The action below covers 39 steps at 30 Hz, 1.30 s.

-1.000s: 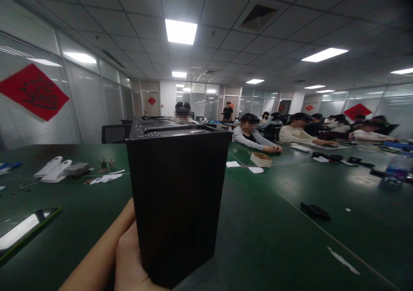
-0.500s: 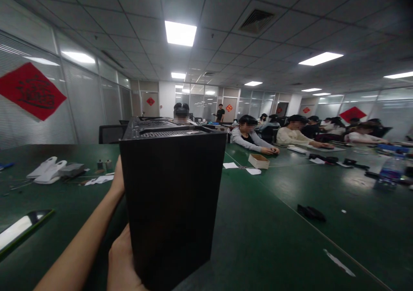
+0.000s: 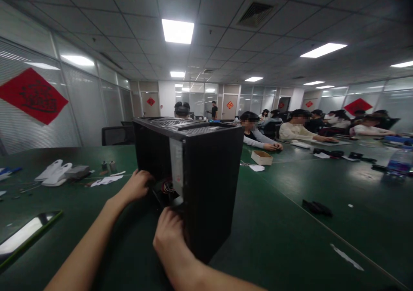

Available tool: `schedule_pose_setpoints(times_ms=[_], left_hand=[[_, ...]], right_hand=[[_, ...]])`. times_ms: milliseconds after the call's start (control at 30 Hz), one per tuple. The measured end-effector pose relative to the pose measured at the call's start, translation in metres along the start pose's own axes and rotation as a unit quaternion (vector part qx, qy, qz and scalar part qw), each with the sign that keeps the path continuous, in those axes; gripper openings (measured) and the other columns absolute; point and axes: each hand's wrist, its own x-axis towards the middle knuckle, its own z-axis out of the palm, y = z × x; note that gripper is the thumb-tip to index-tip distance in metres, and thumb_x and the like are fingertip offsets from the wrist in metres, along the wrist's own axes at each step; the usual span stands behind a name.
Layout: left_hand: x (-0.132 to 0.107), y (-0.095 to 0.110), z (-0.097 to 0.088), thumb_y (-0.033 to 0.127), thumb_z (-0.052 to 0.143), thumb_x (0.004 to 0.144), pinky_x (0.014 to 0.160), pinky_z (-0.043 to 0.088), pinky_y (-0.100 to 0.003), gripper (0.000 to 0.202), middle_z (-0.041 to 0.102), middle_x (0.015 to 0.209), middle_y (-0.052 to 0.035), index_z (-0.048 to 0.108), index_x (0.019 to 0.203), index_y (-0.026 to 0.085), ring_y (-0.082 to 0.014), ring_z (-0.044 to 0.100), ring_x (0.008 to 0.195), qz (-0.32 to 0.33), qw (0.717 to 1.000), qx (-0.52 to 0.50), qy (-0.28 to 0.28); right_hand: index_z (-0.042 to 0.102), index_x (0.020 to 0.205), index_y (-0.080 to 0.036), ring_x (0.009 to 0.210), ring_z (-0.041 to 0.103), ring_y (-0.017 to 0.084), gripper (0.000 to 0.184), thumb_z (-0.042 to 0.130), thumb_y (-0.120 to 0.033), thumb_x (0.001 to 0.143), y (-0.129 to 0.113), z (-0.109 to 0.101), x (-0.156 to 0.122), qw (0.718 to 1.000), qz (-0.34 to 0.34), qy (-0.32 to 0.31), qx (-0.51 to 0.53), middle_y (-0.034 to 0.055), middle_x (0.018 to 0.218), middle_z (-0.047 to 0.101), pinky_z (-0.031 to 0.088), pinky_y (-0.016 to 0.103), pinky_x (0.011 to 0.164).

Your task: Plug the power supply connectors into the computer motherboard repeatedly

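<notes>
- The black computer case (image 3: 211,183) stands upright on the green surface (image 3: 277,243), in front of the wearer; a vertical edge points toward the wearer, and the open side faces left.
- Right of the case, a stretch of surface lies between it and a crumpled black item (image 3: 317,207), well apart; a white strip (image 3: 346,257) lies farther out, near a seam.
- Beyond the case's right edge, a small open box (image 3: 261,158) sits near a white paper piece (image 3: 257,168).
- On the left, a flat slab with a green edge (image 3: 30,235) lies well apart from the case; farther back are a grey block (image 3: 77,172) and white paper scraps (image 3: 106,180).
- The left hand (image 3: 141,183) is partly curled at the lower part of the open side; its fingertips are hidden, so grip and contact cannot be told.
- The right hand (image 3: 169,231) is bent inward at the near lower edge, below a pale panel (image 3: 177,164) and wires (image 3: 167,187); how tightly it closes cannot be told.
</notes>
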Motion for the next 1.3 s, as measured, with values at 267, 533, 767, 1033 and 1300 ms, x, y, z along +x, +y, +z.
schedule_pose_setpoints(times_ms=[267, 533, 767, 1033, 1300], left_hand=[[0.006, 0.063, 0.012, 0.027, 0.053, 0.082, 0.103, 0.038, -0.046, 0.041, 0.062, 0.113, -0.0173, 0.06, 0.119, 0.01, -0.0316, 0.054, 0.109, 0.057, 0.995, 0.045, 0.069], [0.009, 0.123, 0.014, 0.031, 0.053, 0.085, 0.093, 0.041, -0.047, 0.039, 0.061, 0.112, -0.0179, 0.057, 0.119, 0.012, -0.0334, 0.054, 0.105, 0.007, 0.993, 0.083, 0.086], [0.002, 0.132, -0.007, 0.026, 0.045, 0.09, 0.086, 0.048, -0.048, 0.034, 0.066, 0.109, -0.0208, 0.06, 0.117, 0.01, -0.035, 0.061, 0.102, -0.014, 0.996, 0.089, 0.028], [-0.008, 0.133, -0.039, 0.009, 0.039, 0.088, 0.08, 0.053, -0.043, 0.037, 0.072, 0.103, -0.0213, 0.066, 0.113, 0.01, -0.0325, 0.07, 0.094, 0.008, 0.997, 0.019, -0.081], [-0.028, 0.135, -0.067, 0.015, 0.045, 0.087, 0.076, 0.054, -0.04, 0.03, 0.073, 0.098, -0.0183, 0.073, 0.097, 0.014, -0.0321, 0.071, 0.089, 0.014, 0.989, -0.023, -0.145]], right_hand=[[0.064, 0.091, -0.012, 0.059, 0.063, 0.02, 0.023, 0.044, -0.023, 0.097, 0.143, -0.007, -0.038, 0.98, 0.011, 0.045, -0.194, 0.0092, 0.073, 0.066, 0.032, 0.03, 0.048], [0.064, 0.087, -0.016, 0.063, 0.064, 0.018, 0.037, 0.037, -0.039, 0.101, 0.23, 0.018, -0.045, 0.984, 0.045, 0.022, -0.17, 0.0081, 0.075, 0.07, 0.025, 0.029, 0.053], [0.062, 0.086, -0.017, 0.069, 0.063, 0.018, 0.036, 0.039, -0.041, 0.1, 0.215, 0.009, -0.051, 0.989, 0.086, 0.033, -0.119, 0.0066, 0.079, 0.069, 0.029, 0.031, 0.06], [0.063, 0.088, -0.017, 0.07, 0.064, 0.018, 0.038, 0.038, -0.043, 0.101, 0.208, -0.005, -0.06, 0.994, 0.061, -0.003, -0.089, 0.0055, 0.08, 0.07, 0.028, 0.031, 0.06], [0.065, 0.081, -0.017, 0.07, 0.066, 0.02, 0.052, 0.031, -0.05, 0.102, 0.189, -0.031, -0.056, 0.996, 0.078, -0.024, -0.047, 0.0082, 0.078, 0.071, 0.031, 0.031, 0.059]])
